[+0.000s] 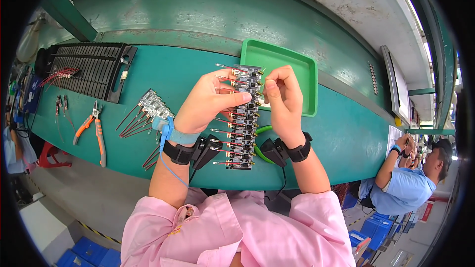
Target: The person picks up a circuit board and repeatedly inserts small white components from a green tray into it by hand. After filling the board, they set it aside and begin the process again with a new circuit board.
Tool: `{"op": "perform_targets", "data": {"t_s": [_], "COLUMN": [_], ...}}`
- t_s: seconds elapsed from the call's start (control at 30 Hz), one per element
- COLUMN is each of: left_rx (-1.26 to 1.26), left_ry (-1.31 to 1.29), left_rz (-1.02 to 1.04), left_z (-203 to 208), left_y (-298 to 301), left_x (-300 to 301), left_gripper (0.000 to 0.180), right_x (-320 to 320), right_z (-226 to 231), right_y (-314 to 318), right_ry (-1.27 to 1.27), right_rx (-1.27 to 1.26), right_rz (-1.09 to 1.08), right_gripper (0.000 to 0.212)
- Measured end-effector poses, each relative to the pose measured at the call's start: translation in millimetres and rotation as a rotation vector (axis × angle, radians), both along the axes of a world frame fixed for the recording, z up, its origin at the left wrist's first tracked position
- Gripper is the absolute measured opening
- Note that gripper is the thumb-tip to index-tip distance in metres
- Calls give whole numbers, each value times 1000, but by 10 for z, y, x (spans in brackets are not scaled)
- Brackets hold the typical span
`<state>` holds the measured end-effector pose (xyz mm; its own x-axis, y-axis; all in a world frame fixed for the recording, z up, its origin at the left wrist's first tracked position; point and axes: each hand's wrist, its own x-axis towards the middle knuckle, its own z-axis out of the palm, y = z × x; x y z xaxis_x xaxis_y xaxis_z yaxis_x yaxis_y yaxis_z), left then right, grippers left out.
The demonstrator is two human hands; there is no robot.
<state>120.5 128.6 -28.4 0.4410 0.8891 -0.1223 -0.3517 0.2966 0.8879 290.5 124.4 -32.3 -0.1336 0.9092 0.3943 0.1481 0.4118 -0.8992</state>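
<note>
My left hand (197, 106) grips a long strip of small black circuit boards (242, 136), thumb on its face. The strip stands lengthwise in front of me, with thin red wires sticking out from its left side. Close to the strip's upper right edge is my right hand (286, 100), thumb and index finger pinched together. Whatever lies between those fingertips is too small to make out. Behind both, a green plastic tray (311, 81) rests on the bench, partly covered by the right hand and the strip. A blue wrist strap (185, 137) with a cord circles my left wrist.
Left of my left hand lies another board panel (156, 105) with red wires. Orange-handled cutting pliers (99, 133) and loose wired pieces (62, 106) lie farther left. A black slotted rack (84, 71) stands at the back left. A co-worker in blue (403, 188) sits at the right.
</note>
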Motion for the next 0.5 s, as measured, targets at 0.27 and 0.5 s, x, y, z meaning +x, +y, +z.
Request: {"op": "perform_targets", "data": {"t_s": [0.27,0.5], "left_rx": [-6,8], "left_ry": [-33,0], "left_rz": [7,-44], "left_z": [51,27], "left_y": [-18,-5], "left_x": [32,8], "left_gripper": [24,25], "right_x": [-86,-116], "right_z": [38,20], "right_y": [-21,-17], "right_ry": [202,202], "right_rx": [-127,-25], "right_rz": [30,-25], "right_gripper": [6,5]}}
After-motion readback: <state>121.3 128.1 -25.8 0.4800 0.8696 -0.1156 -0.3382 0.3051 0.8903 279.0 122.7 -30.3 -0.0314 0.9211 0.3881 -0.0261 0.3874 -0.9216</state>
